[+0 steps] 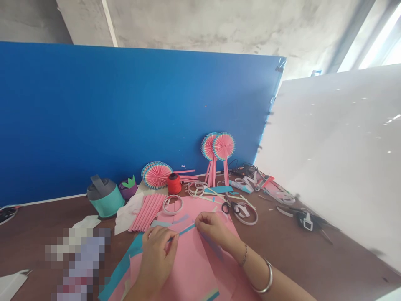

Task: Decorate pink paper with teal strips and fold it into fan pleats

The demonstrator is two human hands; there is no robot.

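A thin blue paper strip [187,229] stretches between my two hands, along the far edge of a pink paper sheet [189,265]. My left hand [160,251] pinches the strip's left end, fingers closed and resting over the sheet. At the other end, my right hand [213,229] grips the strip between thumb and fingers; a bracelet and a silver bangle circle that wrist. A blue and yellowish band shows on the sheet's near edge. Beneath it lie more pink sheets and a blue sheet [113,274].
Beyond my hands are pleated pink paper [148,212], tape rolls [172,205], black-handled scissors [230,205] and a red thread spool [174,184]. Round paper fans [223,146] lean on the blue partition [140,104]. A teal container [106,198] stands left; a glue gun [305,219] lies right.
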